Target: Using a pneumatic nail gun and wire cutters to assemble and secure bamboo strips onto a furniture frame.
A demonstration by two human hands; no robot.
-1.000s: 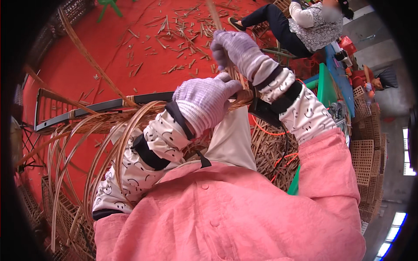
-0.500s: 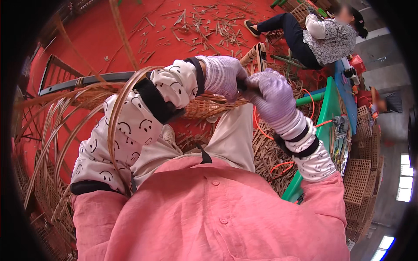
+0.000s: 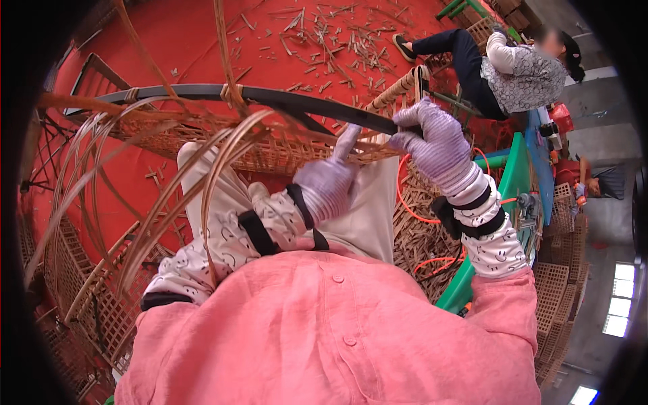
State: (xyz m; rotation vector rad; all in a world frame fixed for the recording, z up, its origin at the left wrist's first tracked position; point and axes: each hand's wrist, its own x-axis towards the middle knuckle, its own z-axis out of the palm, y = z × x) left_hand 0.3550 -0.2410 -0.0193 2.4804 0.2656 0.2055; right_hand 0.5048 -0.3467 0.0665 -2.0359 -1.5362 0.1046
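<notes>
A wide, shallow woven rattan piece (image 3: 266, 150) with a dark curved frame bar (image 3: 283, 100) lies across my lap. My right hand (image 3: 437, 142), in a lilac striped glove, pinches the right end of that bar between thumb and fingers. My left hand (image 3: 327, 185), gloved alike, is lower, just under the woven edge. Its index finger points up against the lattice; its other fingers are blurred, and nothing shows in it. Long rattan strips (image 3: 219, 158) loop from the bar over my left forearm. A wrapped corner post (image 3: 398, 91) rises beside my right hand.
A green board edge (image 3: 505, 196) stands at my right, with an orange hose (image 3: 405, 192) beside it. Cut strips (image 3: 412, 233) are heaped below. Open-weave baskets (image 3: 88, 283) stand at lower left, more at far right. A seated co-worker (image 3: 520, 74) is at upper right.
My left hand has left my right hand and dropped down and left, its index finger now stretched. My right hand has stayed near the bar's end. More of the bar shows.
</notes>
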